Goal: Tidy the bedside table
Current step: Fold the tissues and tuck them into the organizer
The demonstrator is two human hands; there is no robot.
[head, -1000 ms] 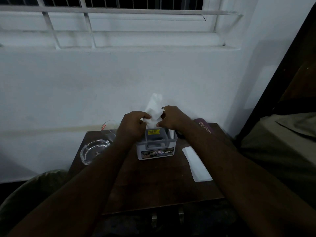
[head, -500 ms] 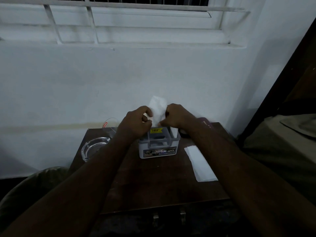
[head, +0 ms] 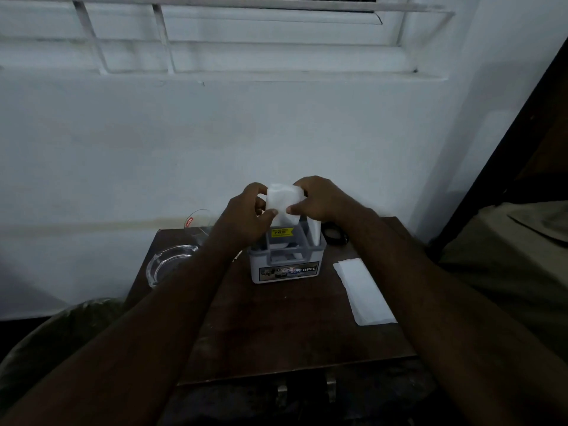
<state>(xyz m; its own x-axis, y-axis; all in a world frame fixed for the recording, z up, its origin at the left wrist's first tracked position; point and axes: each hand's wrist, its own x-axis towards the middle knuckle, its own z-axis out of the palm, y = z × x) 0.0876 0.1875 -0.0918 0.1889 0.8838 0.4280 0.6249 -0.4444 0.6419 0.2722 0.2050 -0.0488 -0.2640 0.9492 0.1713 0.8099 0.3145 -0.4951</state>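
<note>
A dark wooden bedside table [head: 276,327] stands against the white wall. On it sits a grey plastic holder box [head: 285,265] with a picture label and a yellow sticker. Just above the box, my left hand [head: 246,213] and my right hand [head: 319,201] both pinch a white tissue [head: 284,201], one on each side edge. Another white tissue [head: 316,230] stands upright in the box's right compartment. A folded white tissue [head: 364,290] lies flat on the table to the right of the box.
A glass ashtray [head: 167,265] sits at the table's left edge, with a clear drinking glass [head: 198,226] behind it. A dark round object [head: 333,236] lies behind the box. A bin with a dark liner [head: 61,339] is at lower left, a bed [head: 507,265] at right.
Both hands have folded the tissue down shorter and shifted slightly upward above the box. The view has tilted down a little.
</note>
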